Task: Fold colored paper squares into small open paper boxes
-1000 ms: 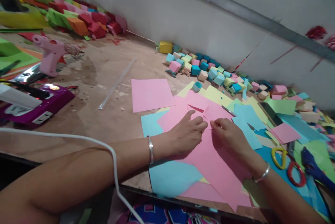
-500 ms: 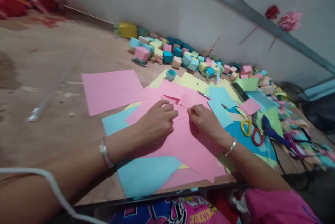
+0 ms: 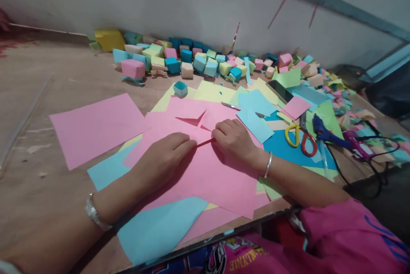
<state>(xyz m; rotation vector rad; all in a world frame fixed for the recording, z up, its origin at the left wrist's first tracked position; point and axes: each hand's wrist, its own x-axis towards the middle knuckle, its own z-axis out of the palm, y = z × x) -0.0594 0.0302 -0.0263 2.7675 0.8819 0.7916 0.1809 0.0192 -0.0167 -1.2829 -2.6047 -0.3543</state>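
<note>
A small folded piece of pink paper (image 3: 202,134) lies between my two hands, its flaps partly raised. My left hand (image 3: 169,152) pinches its near left edge, fingertips pressed together. At its right edge, the closed fingers of my right hand (image 3: 231,139) hold it too. Beneath both hands spread larger pink sheets (image 3: 221,184), stacked over light blue (image 3: 160,227) and yellow paper. A small open teal paper box (image 3: 180,89) stands just beyond the sheets. A slim metal-tipped tool (image 3: 230,106) rests on the paper past my right hand.
Scissors with yellow and red handles (image 3: 301,139) lie to the right, near a blue glue gun (image 3: 329,131) with black cords and a dark phone (image 3: 280,91). Many small coloured paper boxes (image 3: 173,65) line the wall. A loose pink sheet (image 3: 99,126) is at left.
The view has swung to the right, so things sit further left. Both hands have shifted their hold to the near edge of the folded pink paper, whose flaps now show more.
</note>
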